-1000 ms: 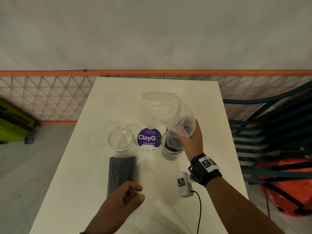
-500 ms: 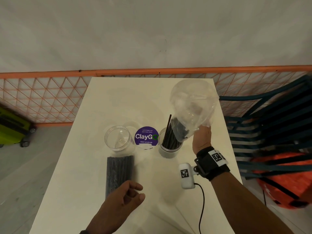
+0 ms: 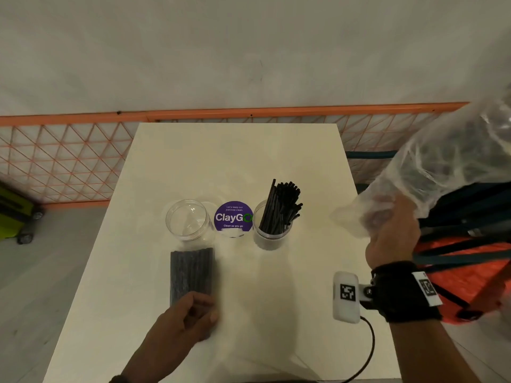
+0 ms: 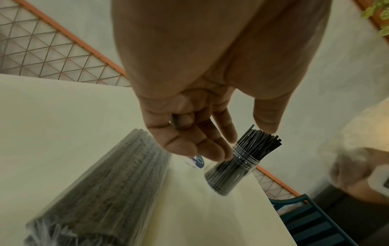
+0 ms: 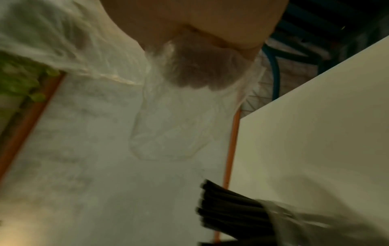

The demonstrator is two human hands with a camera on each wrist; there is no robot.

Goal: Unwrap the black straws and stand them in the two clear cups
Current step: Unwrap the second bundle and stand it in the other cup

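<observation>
On the white table stand two clear cups. The left cup holds nothing. The right cup is filled with loose black straws that lean right. A wrapped bundle of black straws lies flat in front of the left cup. My left hand hovers over the bundle's near end with relaxed fingers; the left wrist view shows the left hand above the bundle, gripping nothing. My right hand grips the emptied clear plastic wrapper beyond the table's right edge; in the right wrist view the wrapper hangs from the fist.
A purple ClayGo sticker sits between the cups. An orange mesh fence runs behind the table. Dark teal chairs and an orange object crowd the right side. A green suitcase stands on the floor at left.
My right hand lifted the wrapper off the straws and swung it up and right, leaving them standing in the right cup. My left hand moved forward over the wrapped bundle's near end.
</observation>
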